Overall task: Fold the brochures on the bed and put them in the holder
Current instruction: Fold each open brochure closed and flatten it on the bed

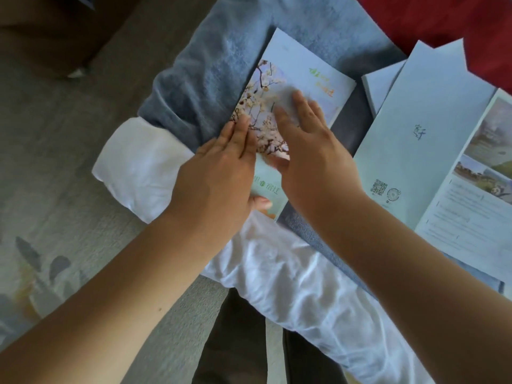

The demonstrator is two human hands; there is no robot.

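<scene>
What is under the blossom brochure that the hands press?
A grey-blue blanket shows beneath the far part of the brochure, white bedding at its near corner. Anything else there is hidden by the paper, the left hand and the right hand.

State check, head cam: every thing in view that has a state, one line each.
Left hand: fingers straight, pressing the left edge of the blossom brochure.
Right hand: fingers straight, pressing flat on its cover.
Blossom brochure: folded, lying flat.
Second brochure: unfolded, panels spread flat.
Paper stack: flat, partly covered by the second brochure.
Grey blanket: rumpled.
White sheet: wrinkled.
</scene>
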